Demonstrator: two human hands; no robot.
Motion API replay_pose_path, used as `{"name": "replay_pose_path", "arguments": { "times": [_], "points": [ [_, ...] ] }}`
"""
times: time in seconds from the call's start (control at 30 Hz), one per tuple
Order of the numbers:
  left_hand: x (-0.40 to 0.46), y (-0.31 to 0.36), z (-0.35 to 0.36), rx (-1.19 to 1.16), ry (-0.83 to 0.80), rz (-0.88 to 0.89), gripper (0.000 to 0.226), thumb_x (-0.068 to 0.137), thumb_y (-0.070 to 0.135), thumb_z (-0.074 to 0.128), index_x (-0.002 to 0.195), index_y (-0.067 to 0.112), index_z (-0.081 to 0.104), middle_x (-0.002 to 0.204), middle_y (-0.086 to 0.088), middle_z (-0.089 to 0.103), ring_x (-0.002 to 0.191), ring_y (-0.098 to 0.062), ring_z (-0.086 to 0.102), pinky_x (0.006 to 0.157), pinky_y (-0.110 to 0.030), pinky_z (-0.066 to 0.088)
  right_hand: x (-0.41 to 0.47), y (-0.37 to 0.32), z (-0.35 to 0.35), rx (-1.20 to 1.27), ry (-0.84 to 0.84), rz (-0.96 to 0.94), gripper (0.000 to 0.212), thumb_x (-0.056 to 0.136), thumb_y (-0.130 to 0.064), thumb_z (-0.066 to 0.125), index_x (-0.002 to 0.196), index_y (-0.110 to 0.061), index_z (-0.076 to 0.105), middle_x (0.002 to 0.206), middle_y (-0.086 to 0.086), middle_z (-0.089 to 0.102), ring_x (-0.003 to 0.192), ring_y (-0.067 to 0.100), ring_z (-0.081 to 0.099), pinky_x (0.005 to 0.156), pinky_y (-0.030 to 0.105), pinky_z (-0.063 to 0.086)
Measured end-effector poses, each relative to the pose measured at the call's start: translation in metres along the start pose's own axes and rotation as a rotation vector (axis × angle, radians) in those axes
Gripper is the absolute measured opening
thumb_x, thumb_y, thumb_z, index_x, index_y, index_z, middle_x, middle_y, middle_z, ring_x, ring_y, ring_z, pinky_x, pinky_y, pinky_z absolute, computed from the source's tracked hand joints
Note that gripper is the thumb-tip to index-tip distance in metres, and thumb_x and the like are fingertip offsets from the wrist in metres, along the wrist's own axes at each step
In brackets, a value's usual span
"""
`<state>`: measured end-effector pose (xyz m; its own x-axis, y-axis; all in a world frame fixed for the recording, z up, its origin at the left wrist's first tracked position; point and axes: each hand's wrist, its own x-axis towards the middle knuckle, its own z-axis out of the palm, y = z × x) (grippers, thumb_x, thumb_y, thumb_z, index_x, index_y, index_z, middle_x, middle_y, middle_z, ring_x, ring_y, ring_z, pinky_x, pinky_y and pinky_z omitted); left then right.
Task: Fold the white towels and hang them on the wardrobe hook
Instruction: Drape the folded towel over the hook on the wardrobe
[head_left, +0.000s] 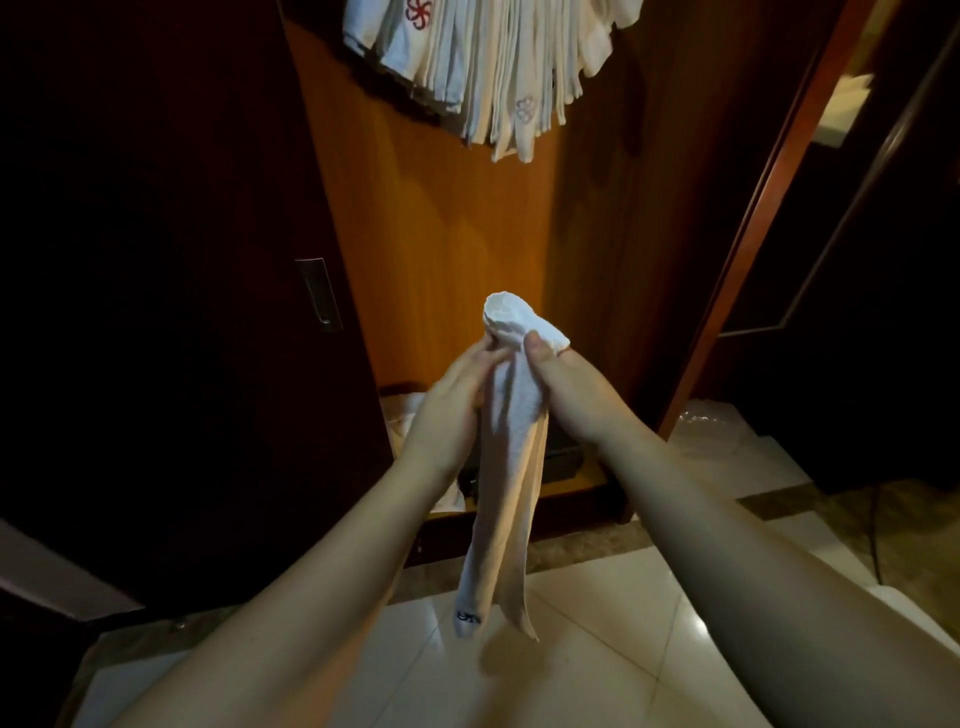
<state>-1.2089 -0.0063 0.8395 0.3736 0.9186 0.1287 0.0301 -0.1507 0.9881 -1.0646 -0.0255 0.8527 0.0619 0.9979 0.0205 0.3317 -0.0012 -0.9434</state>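
Two bare hands meet in the middle of the view and hold one white towel (511, 457) between them. The towel is folded into a long narrow strip. Its upper end is bunched into a rounded loop above the hands, and the rest hangs straight down between the forearms, with the lower end free above the floor (597, 649). A small dark mark is visible close to the lower end, but it is too small to read.

The left hand (457, 400) lies against the left side of the strip, with its fingers nearly straight and pointing up to the bunched end; its fingertips touch the cloth. The right hand (571, 389) grips the towel from the right side: the thumb presses on the near face of the cloth just under the loop, and the other fingers are curled behind it, mostly hidden.

Far above the hands, at the top of the view, a bundle of hanging towels (493, 67) hangs in front of the wooden back panel (441, 223) of the wardrobe. Some of them carry a red flower emblem. The hook itself is out of view.

On the left stands a dark wardrobe door (156, 260) with a recessed metal handle (318, 293). Low inside the wardrobe, behind the hands, there is some white cloth and a dark object, both unclear. The floor is made of pale glossy tiles.
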Motion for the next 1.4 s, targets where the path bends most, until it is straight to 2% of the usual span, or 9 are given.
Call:
{"name": "replay_pose_path", "arguments": {
  "times": [0.2,0.37,0.43,0.57,0.7,0.83,1.17,1.3,1.4],
  "points": [
    [0.029,0.02,-0.03,-0.037,0.071,0.048,0.074,0.084,0.029,0.078,0.147,0.023,0.039,0.138,0.008,0.055,0.125,-0.009,0.056,0.099,-0.028,0.052,0.011,-0.038,-0.025,-0.169,-0.139,-0.186,0.031,0.101,-0.051,0.036,0.115,-0.037,0.061,0.107,-0.012,0.067,0.094,-0.005,0.065,0.085,0.017,0.049],
    [0.035,0.05,-0.05,0.648,0.037,0.553,0.053,0.084,0.038,0.075,0.128,0.041,0.047,0.137,0.013,0.041,0.131,-0.011,0.038,0.107,-0.037,0.042,0.021,-0.05,-0.045,-0.271,-0.182,-0.288,0.057,0.098,-0.062,0.036,0.149,-0.037,0.042,0.15,-0.008,0.045,0.134,0.009,0.047,0.113,0.036,0.04],
    [0.037,0.062,-0.058,0.802,-0.041,0.613,0.029,0.086,0.046,0.064,0.11,0.031,0.062,0.131,0.01,0.047,0.126,-0.014,0.04,0.104,-0.044,0.043,0.022,-0.053,-0.05,-0.29,-0.205,-0.279,0.056,0.095,-0.068,0.037,0.144,-0.042,0.047,0.147,-0.01,0.05,0.133,0.009,0.048,0.114,0.041,0.039],
    [0.043,0.087,-0.072,1.145,-0.117,0.56,0.047,0.086,0.067,0.041,0.085,0.026,0.064,0.135,0.002,0.052,0.129,-0.021,0.036,0.103,-0.051,0.04,0.017,-0.061,-0.055,-0.249,-0.231,-0.253,0.046,0.09,-0.069,0.04,0.117,-0.039,0.064,0.121,-0.006,0.068,0.115,0.01,0.064,0.107,0.042,0.047],
    [0.043,0.115,-0.076,1.349,-0.212,0.583,0.034,0.095,0.05,0.052,0.094,0.02,0.067,0.127,-0.002,0.058,0.119,-0.018,0.048,0.094,-0.039,0.047,0.009,-0.067,-0.063,-0.253,-0.172,-0.225,0.047,0.087,-0.06,0.038,0.098,-0.027,0.069,0.109,0.001,0.072,0.103,0.015,0.067,0.1,0.034,0.049],
    [0.035,0.131,-0.071,1.103,-0.27,0.502,0.022,0.094,0.034,0.063,0.086,0.013,0.063,0.089,-0.002,0.062,0.082,-0.018,0.057,0.072,-0.04,0.05,0.007,-0.067,-0.067,-0.219,-0.162,-0.213,0.051,0.086,-0.062,0.035,0.099,-0.027,0.07,0.11,0.0,0.072,0.104,0.013,0.068,0.098,0.03,0.05],
    [0.037,0.135,-0.065,0.045,-0.166,0.385,0.029,0.084,-0.003,0.072,0.096,0.015,0.053,0.077,0.003,0.059,0.069,-0.008,0.06,0.062,-0.019,0.05,0.014,-0.08,-0.05,0.134,0.006,-0.378,0.048,0.092,-0.054,0.038,0.108,-0.021,0.069,0.105,-0.002,0.077,0.103,0.015,0.072,0.091,0.031,0.056],
    [0.038,0.121,-0.067,-0.296,-0.176,0.221,0.057,0.075,0.022,0.076,0.127,0.013,0.053,0.11,-0.006,0.07,0.097,-0.022,0.071,0.08,-0.032,0.057,0.02,-0.109,-0.04,0.109,0.044,-0.406,0.049,0.094,-0.058,0.035,0.106,-0.026,0.069,0.106,0.001,0.075,0.103,0.016,0.072,0.097,0.039,0.055],
    [0.03,0.103,-0.073,-0.193,-0.341,-0.058,0.083,0.045,0.051,0.095,0.116,0.017,0.066,0.111,-0.003,0.075,0.102,-0.019,0.072,0.078,-0.028,0.059,0.026,-0.128,-0.038,0.12,0.05,-0.414,0.048,0.1,-0.056,0.031,0.108,-0.026,0.068,0.109,0.002,0.075,0.105,0.016,0.071,0.097,0.042,0.056]
  ]
}}
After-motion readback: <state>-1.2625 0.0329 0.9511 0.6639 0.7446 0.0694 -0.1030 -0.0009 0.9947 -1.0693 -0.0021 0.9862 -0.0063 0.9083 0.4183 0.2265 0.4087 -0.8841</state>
